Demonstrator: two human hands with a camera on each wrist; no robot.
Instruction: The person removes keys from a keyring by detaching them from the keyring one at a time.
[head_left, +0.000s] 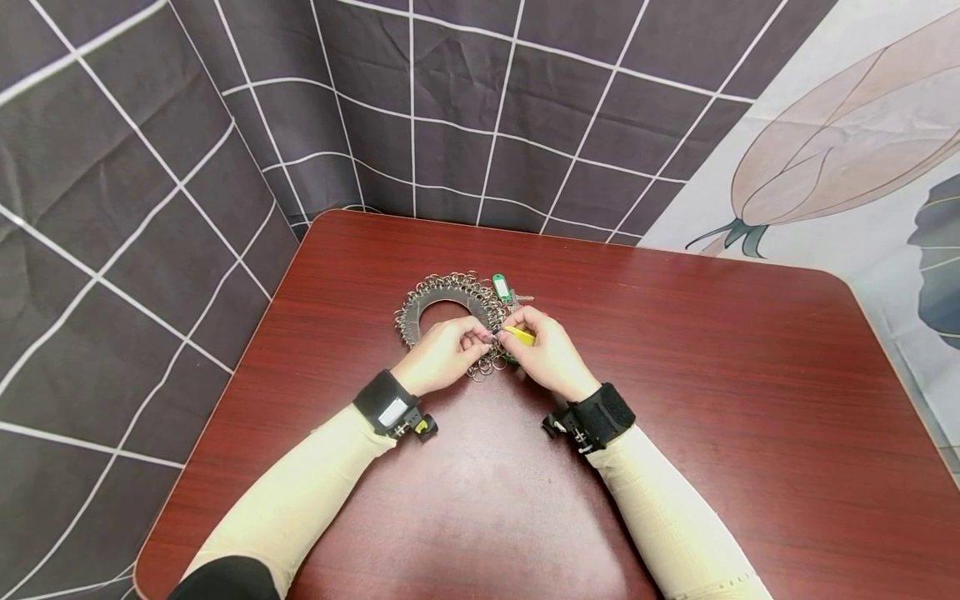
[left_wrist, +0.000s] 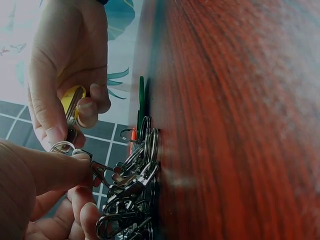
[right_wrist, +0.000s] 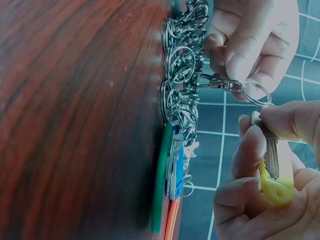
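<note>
Bench (head_left: 675,400): dark red-brown, wood-grain streaks. Pile of key rings and clasps (head_left: 450,304): silver-grey metal. Key tag (head_left: 501,287) at the pile's edge: green with a white label. Key (right_wrist: 274,170) in the right hand (head_left: 547,354): grey metal blade, yellow head. Beside the pile, seen edge-on from the right wrist: green tag (right_wrist: 161,185), blue tag (right_wrist: 179,175), orange tag (right_wrist: 172,220). Backdrop cloth (head_left: 150,167): dark grey with a white grid. Right-side cloth (head_left: 862,142): pale, with a beige bud and dark leaves. Sleeves (head_left: 300,492): cream. Wrist straps (head_left: 382,400): black.

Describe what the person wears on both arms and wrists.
Both arms are covered by long cream sleeves, and a dark garment edge shows at the left upper arm. The left wrist has a black strap carrying a small device with a pale panel and a yellow-tipped part. The right wrist has a similar black strap with a small dark mount. Both hands are bare.
</note>
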